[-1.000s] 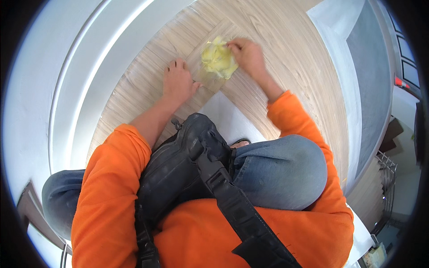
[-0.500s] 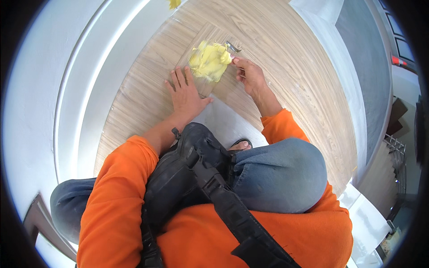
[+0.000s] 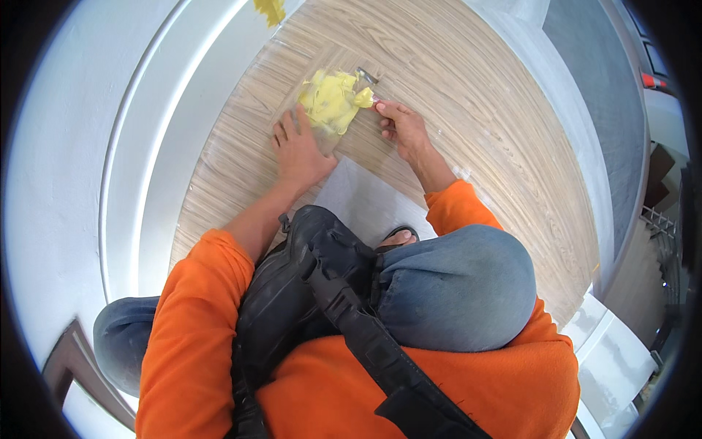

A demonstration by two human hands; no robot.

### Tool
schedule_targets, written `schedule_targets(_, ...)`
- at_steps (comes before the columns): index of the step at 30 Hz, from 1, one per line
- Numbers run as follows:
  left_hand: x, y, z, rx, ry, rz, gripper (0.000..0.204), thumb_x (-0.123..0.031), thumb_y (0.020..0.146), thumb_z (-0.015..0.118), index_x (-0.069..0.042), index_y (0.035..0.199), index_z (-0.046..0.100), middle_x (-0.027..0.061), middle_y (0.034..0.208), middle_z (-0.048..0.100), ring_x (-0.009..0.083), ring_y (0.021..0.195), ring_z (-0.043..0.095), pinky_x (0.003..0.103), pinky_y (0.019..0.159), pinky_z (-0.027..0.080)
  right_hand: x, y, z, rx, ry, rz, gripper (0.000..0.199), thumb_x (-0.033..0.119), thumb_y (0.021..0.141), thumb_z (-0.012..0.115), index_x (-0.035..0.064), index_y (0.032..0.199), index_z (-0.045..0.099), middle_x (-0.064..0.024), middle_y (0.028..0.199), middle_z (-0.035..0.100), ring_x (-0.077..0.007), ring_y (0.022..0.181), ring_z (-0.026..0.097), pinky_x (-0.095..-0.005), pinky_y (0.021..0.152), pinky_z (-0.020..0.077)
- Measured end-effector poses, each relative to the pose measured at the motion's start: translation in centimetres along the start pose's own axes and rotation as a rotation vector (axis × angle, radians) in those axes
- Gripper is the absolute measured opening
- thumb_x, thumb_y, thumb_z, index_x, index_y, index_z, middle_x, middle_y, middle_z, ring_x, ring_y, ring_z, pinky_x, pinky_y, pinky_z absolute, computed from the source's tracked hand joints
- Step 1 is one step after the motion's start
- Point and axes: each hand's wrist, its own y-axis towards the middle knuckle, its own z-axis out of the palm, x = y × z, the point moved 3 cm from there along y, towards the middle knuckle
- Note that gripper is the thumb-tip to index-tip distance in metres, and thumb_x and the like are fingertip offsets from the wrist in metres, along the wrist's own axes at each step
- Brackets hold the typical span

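Two hands work at one spot on the floor, close together and both ahead of the knees. The left hand [image 3: 298,146] lies flat and spread, palm down, fingers fanned, its fingertips pressing the near edge of a yellow mass [image 3: 333,99]. The right hand [image 3: 401,128] is narrow, closed round the handle of a scraper [image 3: 368,82]; the blade is small and partly hidden under yellow, so its exact shape is hard to make out, but it seems to point away and slightly left from the knuckles.

The yellow mass lies just beyond and between the hands, nearer the left hand, which touches it. The right hand reaches it only through the scraper, whose tip meets the right upper corner of the mass. The long axis of the mass runs roughly from the left fingertips away toward the scraper tip, slanting up and right. It appears to sit on a clear film [image 3: 248,146] spread over the wood-grain plank [image 3: 468,95].

Nearer the body, a pale grey tile [image 3: 365,201] lies bare between the forearms, with a sandalled foot [image 3: 398,238] at its near edge. A white curved step [image 3: 146,161] borders the plank on the left, and a second yellow scrap [image 3: 270,10] lies well apart at the top.
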Motion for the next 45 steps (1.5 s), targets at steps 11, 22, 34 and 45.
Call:
schedule_targets(11,1.6,3.3,-3.5,0.131,-0.392,0.061,0.130,-0.036,0.071,0.086,0.012,0.163,0.007,0.0385,0.170,0.013,0.0465,0.157,0.029,0.042,0.126,0.033,-1.2,0.6,3.8,0.030,0.048,-0.122,0.019,0.020,0.095,0.080,0.0093,0.110,0.076,0.0050,0.098,0.073,-0.0065,0.079,0.056,-0.0241,0.063,0.0453)
schedule_targets(22,3.3,4.4,-4.4,0.223,-0.350,0.027,0.131,-0.039,0.072,0.083,0.016,0.162,0.006,0.0371,0.170,0.017,0.0424,0.160,0.025,0.040,0.128,0.031,5.6,-4.8,8.3,0.007,-0.226,-0.495,0.017,0.022,0.093,0.080,0.0076,0.102,0.083,0.0016,0.091,0.075,-0.0049,0.072,0.056,-0.0230,0.060,0.0432)
schedule_targets(34,0.5,2.7,-5.6,-0.141,-0.394,0.038,0.090,-0.018,0.076,0.077,0.003,0.151,0.032,0.0315,0.153,0.039,0.0487,0.129,0.057,0.049,0.105,0.053,12.8,-1.0,7.9,0.121,-0.539,-0.507,0.018,0.022,0.097,0.076,0.0067,0.105,0.079,-0.0013,0.094,0.076,-0.0065,0.079,0.059,-0.0252,0.067,0.0493)
schedule_targets(45,1.7,2.2,-7.9,-0.367,-0.375,-0.055,0.020,-0.026,0.080,0.077,-0.008,0.081,0.068,0.0102,0.084,0.072,0.0322,0.085,0.071,0.046,0.077,0.057,5.2,0.8,9.5,0.250,-0.048,-0.258,0.014,0.017,0.098,0.076,0.0062,0.107,0.074,-0.0009,0.097,0.074,-0.0075,0.078,0.060,-0.0251,0.064,0.0508)
